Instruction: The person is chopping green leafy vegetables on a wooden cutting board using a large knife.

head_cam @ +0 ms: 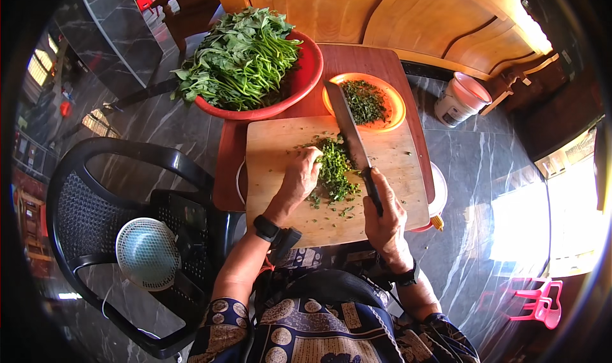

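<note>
A heap of chopped green leaves and stems (pixel 333 169) lies on a wooden cutting board (pixel 282 224). Fingers curled, my left hand (pixel 302 171) is at the heap's left edge; whether it grips any pieces is hidden. My right hand (pixel 386 214) is closed around the black handle of a large kitchen knife (pixel 348 121). The blade slants up and left along the heap's right side, its far end over the rim of an orange plate (pixel 398 105). Finely chopped dark greens (pixel 364 102) sit on that plate.
Leafy green stems (pixel 244 61) overfill a red basin (pixel 313 71) at the reddish table's (pixel 363 59) far left. A black armchair (pixel 71 205) holding a small fan (pixel 148 254) stands left. A white bucket (pixel 452 105) and pink plastic stool (pixel 540 301) are on the right.
</note>
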`<state>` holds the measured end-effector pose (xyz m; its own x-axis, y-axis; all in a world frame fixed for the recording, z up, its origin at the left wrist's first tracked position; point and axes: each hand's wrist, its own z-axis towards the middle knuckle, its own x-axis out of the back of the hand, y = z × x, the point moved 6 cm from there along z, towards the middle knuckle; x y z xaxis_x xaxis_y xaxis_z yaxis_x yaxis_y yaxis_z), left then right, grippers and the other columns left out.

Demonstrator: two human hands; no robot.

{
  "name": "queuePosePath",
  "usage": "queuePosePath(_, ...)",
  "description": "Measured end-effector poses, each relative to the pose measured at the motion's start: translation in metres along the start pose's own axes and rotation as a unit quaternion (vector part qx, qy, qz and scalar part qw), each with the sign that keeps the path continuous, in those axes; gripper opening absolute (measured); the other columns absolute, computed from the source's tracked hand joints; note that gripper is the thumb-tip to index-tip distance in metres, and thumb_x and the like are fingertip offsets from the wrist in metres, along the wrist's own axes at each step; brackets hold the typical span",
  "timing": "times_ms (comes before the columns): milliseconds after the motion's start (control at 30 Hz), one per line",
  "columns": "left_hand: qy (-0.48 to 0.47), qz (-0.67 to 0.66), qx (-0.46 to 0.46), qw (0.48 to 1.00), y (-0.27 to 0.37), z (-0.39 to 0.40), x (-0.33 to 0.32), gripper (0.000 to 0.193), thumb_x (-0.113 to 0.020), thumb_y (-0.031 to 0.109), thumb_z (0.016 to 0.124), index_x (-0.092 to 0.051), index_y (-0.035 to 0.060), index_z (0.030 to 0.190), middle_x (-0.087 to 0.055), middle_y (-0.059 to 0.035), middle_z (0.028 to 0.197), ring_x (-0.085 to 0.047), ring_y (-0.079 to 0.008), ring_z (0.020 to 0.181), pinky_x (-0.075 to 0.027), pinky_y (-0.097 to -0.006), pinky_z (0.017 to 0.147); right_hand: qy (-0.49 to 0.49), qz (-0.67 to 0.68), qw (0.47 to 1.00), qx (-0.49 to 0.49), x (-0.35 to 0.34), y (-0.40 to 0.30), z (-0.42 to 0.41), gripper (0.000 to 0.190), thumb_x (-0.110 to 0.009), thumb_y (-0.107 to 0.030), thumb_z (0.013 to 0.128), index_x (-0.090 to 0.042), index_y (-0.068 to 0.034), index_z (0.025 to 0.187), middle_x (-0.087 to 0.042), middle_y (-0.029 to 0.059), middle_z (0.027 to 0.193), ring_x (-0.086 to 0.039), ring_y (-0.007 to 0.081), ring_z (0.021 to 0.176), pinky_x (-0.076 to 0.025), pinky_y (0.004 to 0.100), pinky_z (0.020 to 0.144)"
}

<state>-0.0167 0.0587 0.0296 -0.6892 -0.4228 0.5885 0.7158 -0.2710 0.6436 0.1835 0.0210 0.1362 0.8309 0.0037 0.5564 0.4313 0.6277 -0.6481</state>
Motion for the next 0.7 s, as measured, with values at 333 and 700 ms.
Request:
queuePosePath(333, -0.024, -0.016, -0.012, 1.000, 0.011, 0.000, 0.005, 0.012, -0.066, 0.002, 0.079, -0.059, 0.0022, 0.089, -0.059, -0.0157, 0.090, -0.059, -0.0364, 0.087, -0.048, -0.0433, 0.076, -0.142, -0.047, 0.985, -0.079, -0.044, 0.039, -0.019, 0.055, -0.058, -0.007, 0.086, -0.046, -0.015, 0.139, -0.061, 0.0196, 0.085, -0.064, 0.0371, 0.073, -0.053, 0.0431, 0.064)
queuePosePath(700, 0.024, -0.048, -0.042, 0.998, 0.001, -0.006, 0.014, 0.019, -0.064, -0.008, 0.073, -0.059, 0.0031, 0.088, -0.061, -0.0123, 0.091, -0.062, -0.0310, 0.083, -0.049, -0.0388, 0.076, 0.003, -0.028, 0.999, 0.025, -0.007, -0.004, -0.003, 0.053, -0.057, 0.004, 0.084, -0.046, -0.001, 0.135, -0.063, 0.0223, 0.110, -0.065, 0.0363, 0.086, -0.055, 0.0411, 0.071)
